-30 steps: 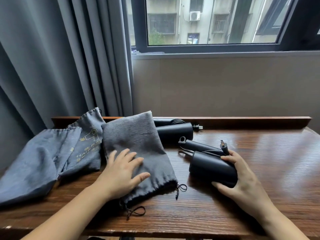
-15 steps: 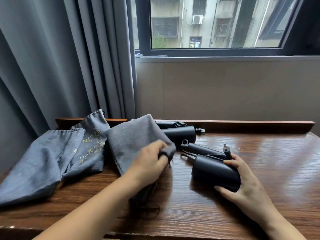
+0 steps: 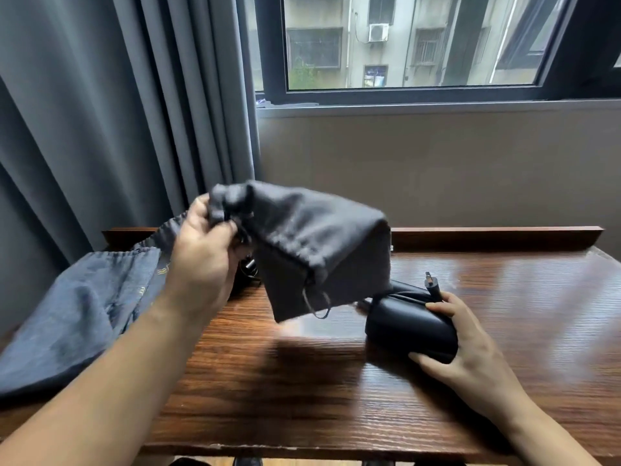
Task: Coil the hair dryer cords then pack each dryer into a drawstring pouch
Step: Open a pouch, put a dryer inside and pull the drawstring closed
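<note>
My left hand [image 3: 205, 260] grips a dark grey drawstring pouch [image 3: 312, 243] by its gathered top and holds it up above the wooden table [image 3: 336, 391]; a drawstring loop dangles below the cloth. My right hand [image 3: 467, 344] holds a black hair dryer [image 3: 408, 322] lying on the table, with its coiled cord and plug [image 3: 431, 285] sticking up by my thumb. The raised pouch hides the second dryer behind it.
Two more blue-grey pouches [image 3: 80, 307] lie at the table's left end, one with gold print. A grey curtain [image 3: 111, 112] hangs at the left. A raised wooden lip [image 3: 497, 235] runs along the table's back edge under the window.
My left hand went from lying flat on the pouch to gripping it and lifting it off the table, up and to the right. My right hand stayed on the dryer.
</note>
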{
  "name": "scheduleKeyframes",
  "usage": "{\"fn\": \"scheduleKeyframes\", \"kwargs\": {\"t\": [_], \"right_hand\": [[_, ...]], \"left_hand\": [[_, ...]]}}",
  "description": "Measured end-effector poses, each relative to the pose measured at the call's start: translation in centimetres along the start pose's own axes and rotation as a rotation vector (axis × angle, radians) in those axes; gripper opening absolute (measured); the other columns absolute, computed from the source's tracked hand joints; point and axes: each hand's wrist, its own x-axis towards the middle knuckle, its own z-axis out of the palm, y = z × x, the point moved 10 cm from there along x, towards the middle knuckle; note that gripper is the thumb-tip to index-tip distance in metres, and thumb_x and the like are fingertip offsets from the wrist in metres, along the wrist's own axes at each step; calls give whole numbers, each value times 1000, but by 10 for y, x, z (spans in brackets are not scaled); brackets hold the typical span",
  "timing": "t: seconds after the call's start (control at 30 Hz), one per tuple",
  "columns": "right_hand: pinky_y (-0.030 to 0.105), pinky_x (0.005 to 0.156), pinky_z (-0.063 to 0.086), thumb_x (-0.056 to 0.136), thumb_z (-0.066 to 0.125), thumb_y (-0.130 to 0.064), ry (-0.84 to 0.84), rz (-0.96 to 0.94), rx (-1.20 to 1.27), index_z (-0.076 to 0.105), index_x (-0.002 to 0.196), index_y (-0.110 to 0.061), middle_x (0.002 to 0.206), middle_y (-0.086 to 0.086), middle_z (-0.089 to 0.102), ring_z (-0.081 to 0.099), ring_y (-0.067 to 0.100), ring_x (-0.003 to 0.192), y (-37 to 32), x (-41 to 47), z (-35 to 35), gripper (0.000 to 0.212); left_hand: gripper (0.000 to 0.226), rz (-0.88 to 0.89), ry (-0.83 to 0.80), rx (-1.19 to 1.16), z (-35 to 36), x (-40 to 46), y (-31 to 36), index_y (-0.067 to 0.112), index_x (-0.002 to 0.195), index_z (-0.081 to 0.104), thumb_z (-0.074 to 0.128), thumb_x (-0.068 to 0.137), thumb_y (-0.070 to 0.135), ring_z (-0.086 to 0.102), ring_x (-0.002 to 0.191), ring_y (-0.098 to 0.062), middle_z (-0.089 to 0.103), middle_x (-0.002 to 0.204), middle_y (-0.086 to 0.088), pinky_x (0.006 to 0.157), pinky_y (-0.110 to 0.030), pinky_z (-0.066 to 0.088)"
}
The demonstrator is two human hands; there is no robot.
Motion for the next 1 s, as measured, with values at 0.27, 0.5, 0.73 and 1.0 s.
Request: {"fn": "scheduleKeyframes", "kwargs": {"t": [0.27,0.5,0.73,1.0], "right_hand": [[18,102,32,62,92,-30,0,23,-21,44,121,-50,145,-26,36,42,-14,123,-1,0,0,78],[17,102,31,62,91,-34,-8,15,-43,45,122,-46,145,-24,37,44,-5,125,-6,0,4,76],[17,98,33,67,88,-40,-23,6,-73,43,125,-42,142,-27,31,43,-3,121,-20,4,15,74],[3,97,29,67,87,-39,-32,-6,-45,43,125,-41,141,-42,24,42,-5,123,-22,4,14,73]], "left_hand": [[78,-291,-99,1036,-102,-64,-74,35,135,38,66,63,25,53,124,-18,56,132,2,105,-30,39],[75,63,-330,1410,-59,-40,-75,41,151,28,30,77,57,0,152,-11,15,164,4,124,-43,5],[50,30,-594,1440,-32,-24,-131,38,152,32,43,103,35,33,145,-17,26,162,4,121,-32,22],[52,-122,-506,1576,-26,-11,-139,34,155,23,36,105,35,53,126,-30,56,139,-8,102,-37,40]]}}
